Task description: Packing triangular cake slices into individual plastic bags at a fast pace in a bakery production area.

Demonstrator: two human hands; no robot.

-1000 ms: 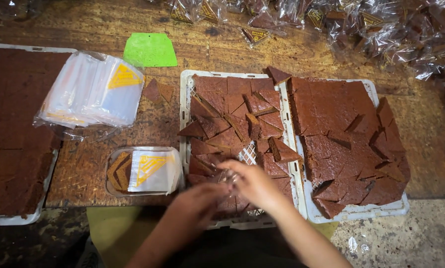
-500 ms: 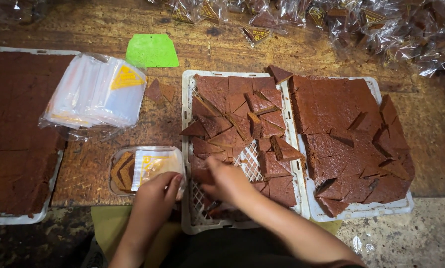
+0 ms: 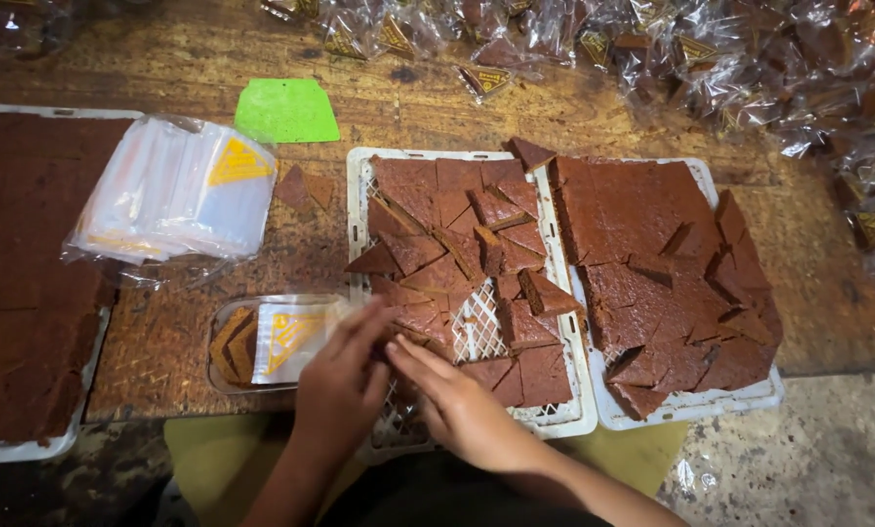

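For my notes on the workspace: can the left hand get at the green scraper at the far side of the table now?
Probably yes: the left hand holds nothing visible, and bare wood leads past the bag stack to the green scraper.

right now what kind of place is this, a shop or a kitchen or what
Most likely a small food-packing workshop. White trays hold cut brown cake triangles, a stack of empty clear bags lies beside them, and wrapped pieces are heaped along the worn wooden table.
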